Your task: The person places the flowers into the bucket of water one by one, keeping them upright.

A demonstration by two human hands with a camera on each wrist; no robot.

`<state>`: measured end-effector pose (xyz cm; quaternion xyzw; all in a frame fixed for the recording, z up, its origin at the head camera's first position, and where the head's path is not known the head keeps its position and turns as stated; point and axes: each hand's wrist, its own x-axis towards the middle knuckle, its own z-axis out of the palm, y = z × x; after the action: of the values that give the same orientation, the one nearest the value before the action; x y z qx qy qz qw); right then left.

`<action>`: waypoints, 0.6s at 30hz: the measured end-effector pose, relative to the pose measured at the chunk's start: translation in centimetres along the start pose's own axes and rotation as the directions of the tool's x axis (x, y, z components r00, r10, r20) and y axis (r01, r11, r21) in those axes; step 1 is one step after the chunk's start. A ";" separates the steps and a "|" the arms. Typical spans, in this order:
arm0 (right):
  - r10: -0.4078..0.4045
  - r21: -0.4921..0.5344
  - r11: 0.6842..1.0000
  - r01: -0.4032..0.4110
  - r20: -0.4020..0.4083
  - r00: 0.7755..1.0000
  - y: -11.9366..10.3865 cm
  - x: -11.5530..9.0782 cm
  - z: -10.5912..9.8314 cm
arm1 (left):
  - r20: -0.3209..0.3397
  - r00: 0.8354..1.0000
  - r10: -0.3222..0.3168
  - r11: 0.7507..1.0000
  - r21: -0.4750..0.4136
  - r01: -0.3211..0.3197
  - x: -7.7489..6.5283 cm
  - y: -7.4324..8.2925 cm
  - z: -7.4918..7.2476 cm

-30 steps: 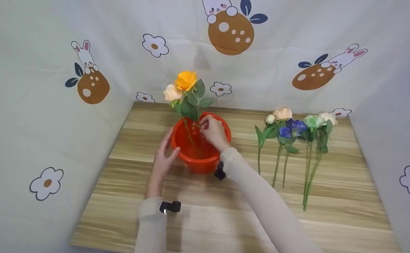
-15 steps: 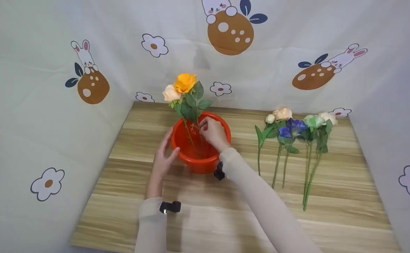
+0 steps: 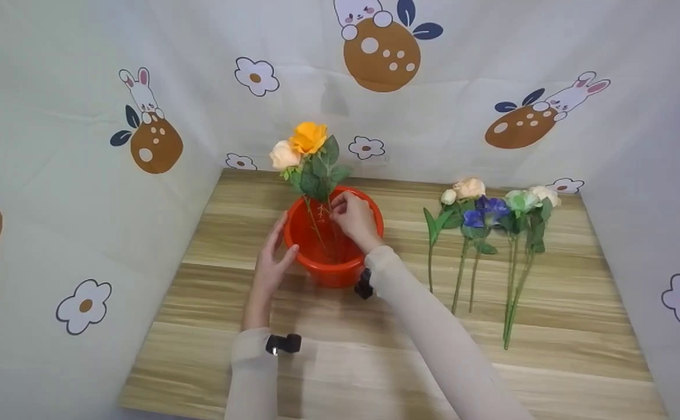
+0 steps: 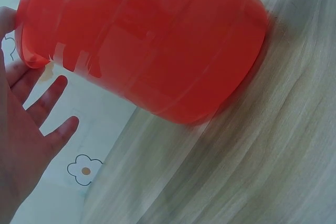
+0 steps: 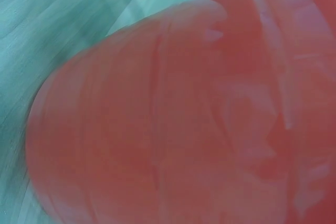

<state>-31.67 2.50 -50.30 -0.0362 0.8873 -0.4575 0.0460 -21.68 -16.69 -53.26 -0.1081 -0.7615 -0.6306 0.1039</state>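
A red plastic bucket point(image 3: 333, 275) stands on the wooden table, and artificial flowers lean in it. Over its mouth, my right hand point(image 3: 354, 220) pinches the stem of a yellow-orange rose point(image 3: 308, 137). A pale peach rose point(image 3: 284, 155) stands just left of that bloom, its stem running down into the bucket. My left hand point(image 3: 269, 265) rests against the left side of the rim with fingers extended. In the left wrist view, the spread fingers point(image 4: 48, 100) show beside the rim. The bucket's outer wall point(image 5: 131, 119) fills most of the right wrist view and hides the right hand's grip.
Several artificial flowers lie on the table to the right: a peach rose point(image 3: 469, 188), a purple flower point(image 3: 486, 212), a pale green flower point(image 3: 521, 201) and a cream one point(image 3: 545, 196). Patterned cloth point(image 3: 200, 35) encloses the back and sides of the wooden table point(image 3: 346, 361).
The yellow-orange rose has dipped slightly, with my right hand still at its stem. My left hand stays at the bucket rim.
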 end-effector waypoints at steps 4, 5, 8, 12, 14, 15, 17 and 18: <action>-0.021 0.039 0.999 0.022 -0.014 1.000 0.0 0.0 0.0 | 0.002 1.000 -0.015 1.000 0.000 0.015 0.0 0.1 0.0; -0.026 0.052 0.998 0.027 -0.016 1.000 0.0 0.0 -0.1 | 0.003 1.000 -0.022 1.000 -0.001 0.022 0.0 0.2 0.0; -0.041 0.092 0.995 0.042 -0.021 0.999 0.0 0.0 -0.1 | 0.006 1.000 -0.030 1.000 -0.003 0.030 0.0 0.2 0.0; -0.062 0.132 0.989 0.067 -0.045 0.997 -0.1 -0.1 -0.3 | 0.003 0.999 -0.032 0.999 0.002 0.032 0.0 0.3 0.0; -0.076 0.158 0.984 0.086 -0.071 0.995 -0.1 -0.1 -0.3 | 0.004 0.999 -0.040 0.999 0.000 0.040 0.0 0.3 0.0; -0.082 0.180 0.979 0.096 -0.085 0.993 -0.1 -0.1 -0.4 | 0.004 0.999 -0.043 0.999 -0.001 0.043 0.0 0.3 0.0; -0.096 0.235 0.965 0.120 -0.113 0.989 -0.2 -0.2 -0.5 | 0.003 0.999 -0.047 0.999 -0.007 0.047 0.0 0.4 0.0; -0.099 0.260 0.957 0.129 -0.126 0.987 -0.2 -0.2 -0.5 | 0.002 0.999 -0.046 0.999 -0.009 0.046 0.0 0.4 -0.1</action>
<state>-31.50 2.79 -49.82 -0.0553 0.8150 -0.5763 -0.0257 -21.59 -16.69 -52.90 -0.0915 -0.7609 -0.6363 0.0883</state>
